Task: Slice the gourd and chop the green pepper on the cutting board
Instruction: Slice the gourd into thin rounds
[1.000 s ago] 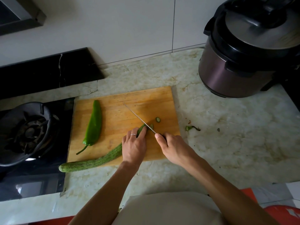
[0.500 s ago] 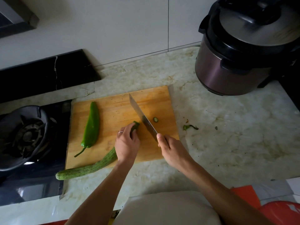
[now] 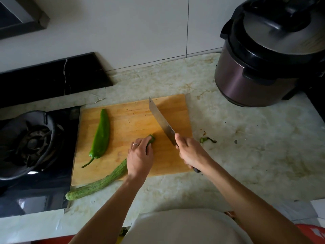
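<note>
Barely begun: left hand (image 3: 139, 158) clamped around gourd (image 3: 98, 184), right hand (image 3: 190, 154) gripping knife (image 3: 161, 120), green pepper (image 3: 101, 136) whole on cutting board (image 3: 133, 118).

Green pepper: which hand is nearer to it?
Left. The left hand holds the gourd just right of the green pepper; the right hand, holding the knife, is farther right.

Colours being logged: pale green, dark-speckled long gourd (image 3: 98, 185); glossy bright green pepper (image 3: 101, 136); orange-tan wooden cutting board (image 3: 133, 117); beige-veined marble counter (image 3: 246, 147); dark purple-brown cooker (image 3: 246, 81).
</note>
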